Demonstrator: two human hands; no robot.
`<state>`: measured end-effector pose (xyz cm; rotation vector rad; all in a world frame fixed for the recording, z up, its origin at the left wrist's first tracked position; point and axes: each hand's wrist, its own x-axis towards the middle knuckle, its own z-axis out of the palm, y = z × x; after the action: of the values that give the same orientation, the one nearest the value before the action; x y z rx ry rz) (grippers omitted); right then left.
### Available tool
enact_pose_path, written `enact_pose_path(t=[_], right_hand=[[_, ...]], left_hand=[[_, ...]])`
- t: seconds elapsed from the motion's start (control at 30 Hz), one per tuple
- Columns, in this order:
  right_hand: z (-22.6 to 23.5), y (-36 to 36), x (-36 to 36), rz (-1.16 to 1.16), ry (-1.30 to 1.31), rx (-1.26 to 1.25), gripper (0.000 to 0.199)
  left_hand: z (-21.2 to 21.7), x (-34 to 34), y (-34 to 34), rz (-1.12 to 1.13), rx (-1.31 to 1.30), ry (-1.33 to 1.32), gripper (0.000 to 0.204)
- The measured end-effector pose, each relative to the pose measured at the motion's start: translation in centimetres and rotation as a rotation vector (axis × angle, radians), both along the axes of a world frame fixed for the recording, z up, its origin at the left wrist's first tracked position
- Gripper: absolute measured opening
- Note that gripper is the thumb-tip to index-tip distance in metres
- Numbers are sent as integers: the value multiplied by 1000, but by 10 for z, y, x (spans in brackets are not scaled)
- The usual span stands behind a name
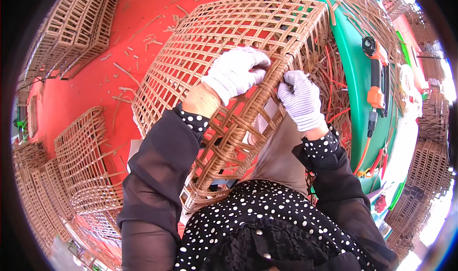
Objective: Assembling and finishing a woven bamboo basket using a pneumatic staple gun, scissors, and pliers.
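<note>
Red flooring [86, 80] fills the left of the view, littered with short offcuts of cane [143, 37]. Finished wicker panels are stacked on it — one pile at upper left [78, 27], more at lower left [81, 156].

A large open-weave wicker basket [224, 46] lies tilted across the person's lap, its lattice body running up and away and its thick braided rim [238, 123] running diagonally from lower left to upper right, between the two hands.

The left hand [234, 73], in a white knit glove, lies over the rim from the left; its fingers are curled down onto the braid and closed around it. The right hand [300, 99], in a striped knit glove, is just beside it on the right of the rim, fingertips pinched narrow on the weave at the same spot. Whether a loose strand is held between them cannot be told. The two hands are near each other, almost touching.

At right stands a green table [355, 65] with a heap of loose cane strips [353, 13] along its top edge. An orange and black power tool [374, 75] lies on it, with an orange hose [365, 151] running down from it. More stacked wicker panels [429, 170] stand at far right.
</note>
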<state>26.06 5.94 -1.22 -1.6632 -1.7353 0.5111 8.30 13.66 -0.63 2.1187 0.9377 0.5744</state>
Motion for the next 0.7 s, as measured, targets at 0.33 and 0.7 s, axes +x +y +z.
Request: enact_pose_path(t=[0.33,0.7], right_hand=[[-7,4,-2,-35,-2,68,16],[2,15,6,-91,354,-277,21]], left_hand=[[-23,1,-4,81,357,-89,23],[-24,7,-8,141,457,-69,20]])
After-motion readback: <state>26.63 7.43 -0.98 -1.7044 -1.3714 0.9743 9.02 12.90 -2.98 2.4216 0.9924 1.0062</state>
